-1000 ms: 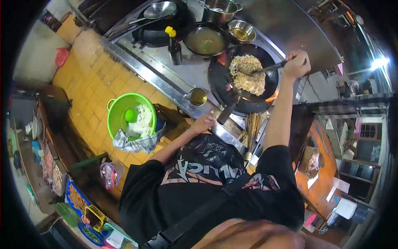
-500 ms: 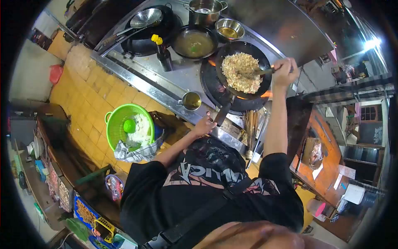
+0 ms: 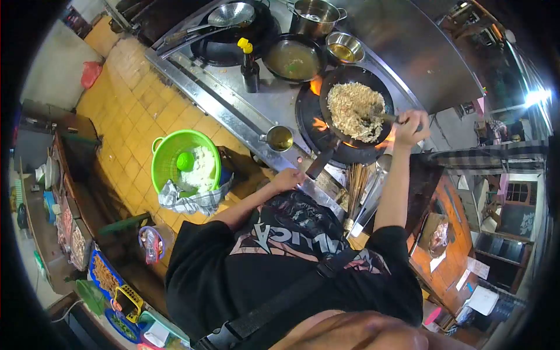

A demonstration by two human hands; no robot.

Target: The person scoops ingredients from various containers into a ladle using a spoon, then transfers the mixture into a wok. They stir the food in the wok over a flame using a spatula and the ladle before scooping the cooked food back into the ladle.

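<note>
A dark wok (image 3: 382, 87) holding fried rice (image 3: 353, 111) is over the burner, with flames showing around it. My right hand (image 3: 413, 127) is wrapped round the handle of a spatula (image 3: 386, 116), whose blade rests in the rice. The wok's handle (image 3: 322, 162) points down toward my left hand (image 3: 287, 179). That hand is closed at the handle's end, its fingers pressed together.
A metal cup (image 3: 280, 139) sits on the stove's front ledge. Behind are a dark bottle (image 3: 251, 76), a pan of liquid (image 3: 294, 58), a pot (image 3: 315, 18) and a bowl (image 3: 345, 48). A green basket (image 3: 166, 154) with rice stands left; a stick brush (image 3: 356, 189) is near the front.
The view has shifted, so the stove things appear farther right. The spatula has moved within the rice under my right hand. Flames now show at the wok's left side.
</note>
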